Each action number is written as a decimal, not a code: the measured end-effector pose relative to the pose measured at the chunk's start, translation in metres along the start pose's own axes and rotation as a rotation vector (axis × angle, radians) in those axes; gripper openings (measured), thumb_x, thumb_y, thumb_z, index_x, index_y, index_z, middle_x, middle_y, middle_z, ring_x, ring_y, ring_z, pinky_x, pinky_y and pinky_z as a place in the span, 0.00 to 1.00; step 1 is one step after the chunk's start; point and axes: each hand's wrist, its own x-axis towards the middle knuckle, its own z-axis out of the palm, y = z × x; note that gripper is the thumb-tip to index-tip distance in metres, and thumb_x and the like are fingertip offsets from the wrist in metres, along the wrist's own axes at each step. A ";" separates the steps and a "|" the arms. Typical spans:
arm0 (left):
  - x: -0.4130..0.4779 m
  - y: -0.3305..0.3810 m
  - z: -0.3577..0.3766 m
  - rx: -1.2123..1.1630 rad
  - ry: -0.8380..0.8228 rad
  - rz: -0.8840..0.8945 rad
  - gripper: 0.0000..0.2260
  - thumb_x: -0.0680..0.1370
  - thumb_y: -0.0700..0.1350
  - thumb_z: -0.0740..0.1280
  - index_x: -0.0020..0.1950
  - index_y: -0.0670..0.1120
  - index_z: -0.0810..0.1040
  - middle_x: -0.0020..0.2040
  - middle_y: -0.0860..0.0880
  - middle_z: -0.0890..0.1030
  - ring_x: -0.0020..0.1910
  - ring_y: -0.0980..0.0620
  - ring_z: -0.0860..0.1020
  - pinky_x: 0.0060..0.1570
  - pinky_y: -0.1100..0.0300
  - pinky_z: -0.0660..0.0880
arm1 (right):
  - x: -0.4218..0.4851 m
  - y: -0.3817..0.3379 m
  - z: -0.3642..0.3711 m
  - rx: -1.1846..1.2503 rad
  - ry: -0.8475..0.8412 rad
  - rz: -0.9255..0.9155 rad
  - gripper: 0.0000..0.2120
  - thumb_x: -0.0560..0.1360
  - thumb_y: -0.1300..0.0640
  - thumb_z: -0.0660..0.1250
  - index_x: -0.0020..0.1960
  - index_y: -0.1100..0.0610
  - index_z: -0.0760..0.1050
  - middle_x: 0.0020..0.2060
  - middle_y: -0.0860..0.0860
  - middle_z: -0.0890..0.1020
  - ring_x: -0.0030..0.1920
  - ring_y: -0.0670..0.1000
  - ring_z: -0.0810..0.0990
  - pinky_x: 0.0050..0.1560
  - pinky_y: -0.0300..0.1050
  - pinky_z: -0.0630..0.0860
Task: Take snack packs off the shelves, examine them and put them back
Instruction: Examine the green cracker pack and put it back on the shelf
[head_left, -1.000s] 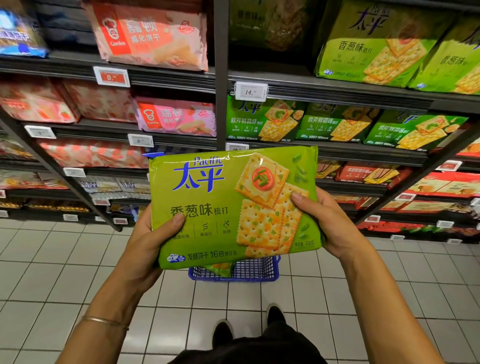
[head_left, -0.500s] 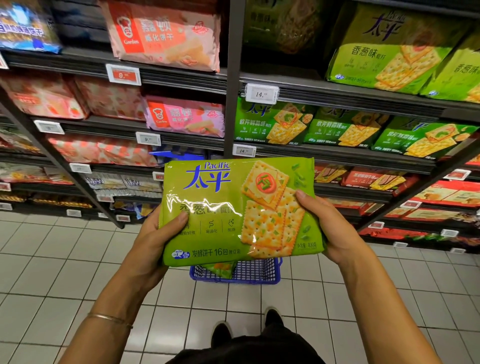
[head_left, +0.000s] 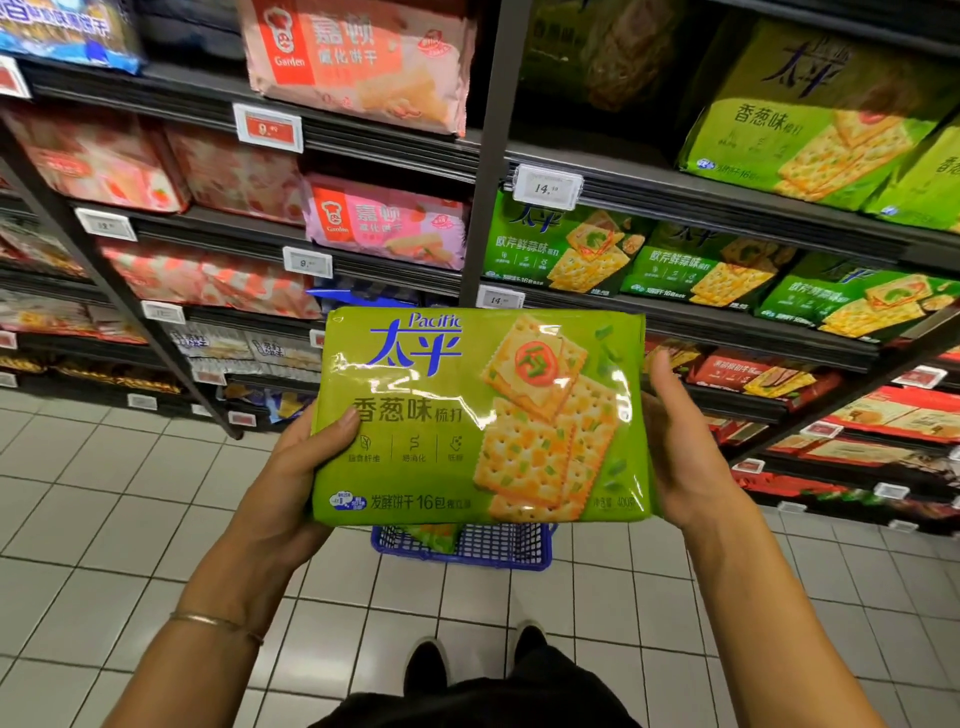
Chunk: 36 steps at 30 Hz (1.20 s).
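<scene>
A large lime-green cracker pack (head_left: 467, 421) with blue lettering and pictured crackers is held face-up at chest height in front of the shelves. My left hand (head_left: 291, 483) grips its left edge, thumb on the front. On the right edge, my right hand (head_left: 685, 447) holds it from the side and behind, thumb raised along the edge. More of the same green packs (head_left: 810, 119) lie on the upper right shelf.
Dark metal shelves (head_left: 395, 150) hold pink biscuit packs (head_left: 363, 57) at left, darker green cracker packs (head_left: 571, 249) at right and red packs (head_left: 763, 379) lower down. A blue wire basket (head_left: 498, 545) stands on the white tiled floor below the pack, ahead of my shoes.
The pack has tilted to level and shifted slightly right and up. My right thumb has lifted off the pack's front to its edge. The view has turned a little left.
</scene>
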 end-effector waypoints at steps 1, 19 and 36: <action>0.001 0.002 0.002 -0.002 0.016 0.011 0.23 0.77 0.46 0.68 0.73 0.44 0.77 0.65 0.38 0.83 0.59 0.38 0.85 0.54 0.43 0.84 | 0.001 0.000 0.001 -0.018 -0.014 0.011 0.26 0.75 0.33 0.65 0.62 0.49 0.84 0.63 0.56 0.84 0.62 0.60 0.84 0.53 0.58 0.84; 0.028 -0.001 0.068 -0.187 0.101 0.315 0.32 0.76 0.33 0.70 0.79 0.42 0.67 0.71 0.39 0.79 0.69 0.39 0.79 0.68 0.40 0.76 | 0.014 0.049 0.011 0.129 -0.221 0.070 0.39 0.68 0.46 0.81 0.74 0.57 0.72 0.70 0.59 0.79 0.71 0.60 0.77 0.69 0.63 0.74; 0.004 -0.006 0.118 0.147 -0.303 0.154 0.39 0.70 0.60 0.80 0.76 0.48 0.72 0.71 0.44 0.79 0.67 0.42 0.77 0.62 0.50 0.75 | 0.025 0.034 -0.001 0.096 0.053 0.174 0.32 0.81 0.32 0.56 0.69 0.53 0.80 0.64 0.59 0.83 0.63 0.61 0.83 0.67 0.61 0.77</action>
